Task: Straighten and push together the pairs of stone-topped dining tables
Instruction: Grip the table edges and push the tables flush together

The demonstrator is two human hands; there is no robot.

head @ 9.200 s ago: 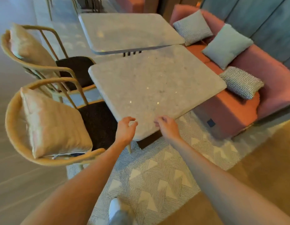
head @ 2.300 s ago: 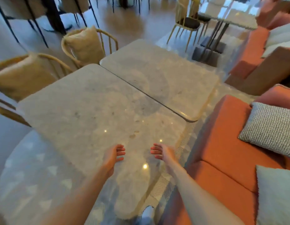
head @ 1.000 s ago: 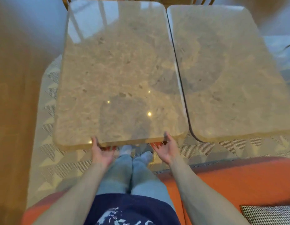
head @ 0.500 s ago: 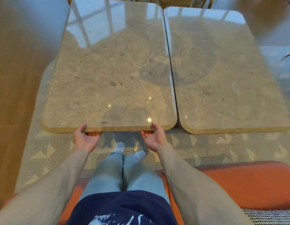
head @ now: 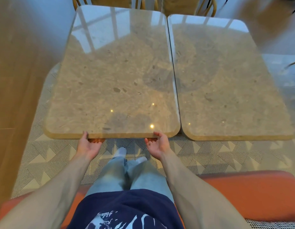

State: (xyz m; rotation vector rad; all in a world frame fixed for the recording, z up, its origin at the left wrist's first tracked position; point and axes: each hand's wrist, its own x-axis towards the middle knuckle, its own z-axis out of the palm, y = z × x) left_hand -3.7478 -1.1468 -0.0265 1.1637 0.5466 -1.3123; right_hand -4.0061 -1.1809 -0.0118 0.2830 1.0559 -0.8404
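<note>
the left hand (head: 89,145) and right hand (head: 157,144) each grasp the near edge of the left table (head: 113,76), palms up, fingers hooked underneath; the right table (head: 226,80) sits just beside it.

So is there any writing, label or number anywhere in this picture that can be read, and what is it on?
Dark blue shirt: white script print, upside down to the camera and cut off by the frame edge; not readable.
Left table, right table, rug, orange sofa: no text.

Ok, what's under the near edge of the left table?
Fingers of both hands curl beneath the left table, above the patterned rug. Its base is hidden by the top.
</note>
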